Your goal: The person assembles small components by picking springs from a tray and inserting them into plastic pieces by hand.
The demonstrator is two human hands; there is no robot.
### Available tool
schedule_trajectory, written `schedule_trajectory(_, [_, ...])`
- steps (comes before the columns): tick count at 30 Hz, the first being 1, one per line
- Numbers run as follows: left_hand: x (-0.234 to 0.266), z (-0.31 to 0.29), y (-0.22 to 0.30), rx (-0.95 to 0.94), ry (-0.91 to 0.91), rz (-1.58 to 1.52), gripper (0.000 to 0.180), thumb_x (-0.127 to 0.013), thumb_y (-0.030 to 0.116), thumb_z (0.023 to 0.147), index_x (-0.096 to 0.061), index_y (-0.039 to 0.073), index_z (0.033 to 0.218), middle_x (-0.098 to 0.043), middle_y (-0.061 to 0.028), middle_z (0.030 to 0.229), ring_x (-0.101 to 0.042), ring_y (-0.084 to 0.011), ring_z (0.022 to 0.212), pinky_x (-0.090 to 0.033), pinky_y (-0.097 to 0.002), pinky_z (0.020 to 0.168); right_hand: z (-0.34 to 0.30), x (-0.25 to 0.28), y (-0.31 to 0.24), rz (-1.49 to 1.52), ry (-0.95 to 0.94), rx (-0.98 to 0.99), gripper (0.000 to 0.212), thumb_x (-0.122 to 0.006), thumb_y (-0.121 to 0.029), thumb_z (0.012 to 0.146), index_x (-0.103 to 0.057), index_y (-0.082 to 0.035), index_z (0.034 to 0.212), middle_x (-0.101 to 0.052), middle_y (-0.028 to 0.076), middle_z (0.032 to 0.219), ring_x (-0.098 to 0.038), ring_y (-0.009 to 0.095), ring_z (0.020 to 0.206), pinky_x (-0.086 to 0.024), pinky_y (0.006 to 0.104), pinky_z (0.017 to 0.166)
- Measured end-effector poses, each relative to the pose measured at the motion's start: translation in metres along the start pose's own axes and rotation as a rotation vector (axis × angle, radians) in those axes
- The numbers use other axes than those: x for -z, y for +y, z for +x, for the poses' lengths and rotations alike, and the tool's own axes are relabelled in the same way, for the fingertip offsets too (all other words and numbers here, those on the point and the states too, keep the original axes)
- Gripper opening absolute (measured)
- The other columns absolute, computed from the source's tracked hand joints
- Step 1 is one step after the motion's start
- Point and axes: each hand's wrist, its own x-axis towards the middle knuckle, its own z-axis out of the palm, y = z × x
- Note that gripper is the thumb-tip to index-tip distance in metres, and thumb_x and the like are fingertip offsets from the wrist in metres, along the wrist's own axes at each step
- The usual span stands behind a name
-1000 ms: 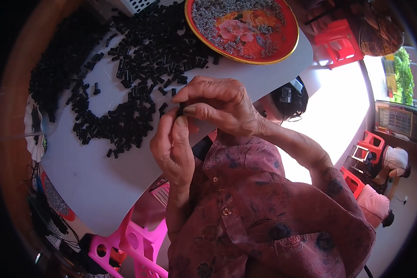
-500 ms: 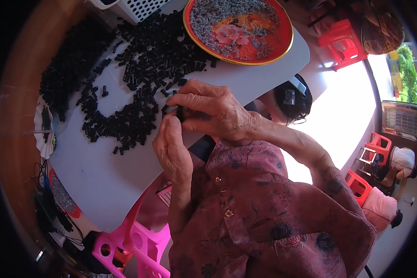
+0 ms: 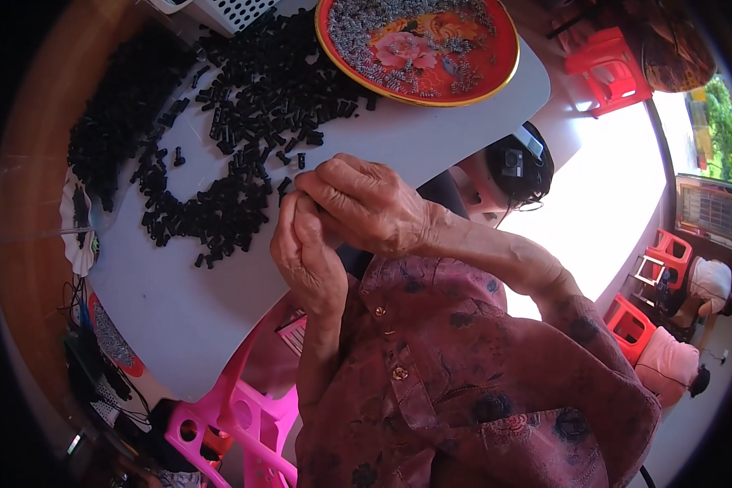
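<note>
Above the table's near edge, my left hand (image 3: 309, 259) and my right hand (image 3: 368, 205) are closed and pressed together at the fingertips. Whatever they hold is hidden behind the curled fingers. Just beyond them lies a wide spread of small black tube-shaped plastic parts (image 3: 240, 199), a few of them loose close to my right fingertips. Further off, a red round tray (image 3: 503, 61) with a gold rim and a flower print carries many small silvery metal springs (image 3: 354, 41).
A larger dark heap (image 3: 122, 122) sits at the table's left, by a white perforated basket (image 3: 234, 15). The pale tabletop (image 3: 183, 313) has a rounded near corner. Below it stands a pink stool (image 3: 256, 423). Another person's dark-haired head (image 3: 525, 167) is beyond the table's right edge.
Both hands have closed tighter and come together. The small black piece that showed between my fingers is now out of sight. My right fingers have curled down over my left fingertips.
</note>
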Motion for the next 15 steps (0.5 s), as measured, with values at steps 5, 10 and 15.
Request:
schedule_trajectory(5, [0.003,0.004,0.004,0.100,-0.089,-0.020,0.039,-0.037,0.025,0.095,-0.058,-0.006,0.107,-0.062,-0.0146,0.088,-0.058,-0.0206,0.079,-0.046,-0.0310,0.073,0.000,-0.001,0.002,0.046,0.017,-0.067,0.040,-0.070,-0.006,0.067,-0.058,0.005,0.104,-0.054,0.009,0.083,-0.057,0.023,0.067,-0.047,0.0332,0.056])
schedule_trajectory(10, [0.001,0.001,0.000,0.196,-0.039,-0.329,0.051,-0.030,0.032,0.097,-0.056,-0.010,0.112,-0.061,-0.0144,0.102,-0.057,-0.0215,0.093,-0.044,-0.0299,0.083,0.003,0.007,0.001,0.222,-0.053,-0.197,0.040,-0.072,-0.009,0.072,-0.059,0.002,0.107,-0.057,0.011,0.086,-0.061,0.025,0.072,-0.049,0.0335,0.060])
schedule_trajectory(15, [0.002,0.000,-0.006,0.289,0.032,-0.658,0.056,-0.026,0.036,0.098,-0.051,-0.011,0.115,-0.060,-0.0159,0.102,-0.057,-0.0214,0.095,-0.042,-0.0317,0.090,0.021,0.021,-0.004,0.309,-0.090,-0.316,0.041,-0.074,-0.014,0.076,-0.060,0.002,0.110,-0.057,0.008,0.082,-0.058,0.017,0.068,-0.046,0.0277,0.058])
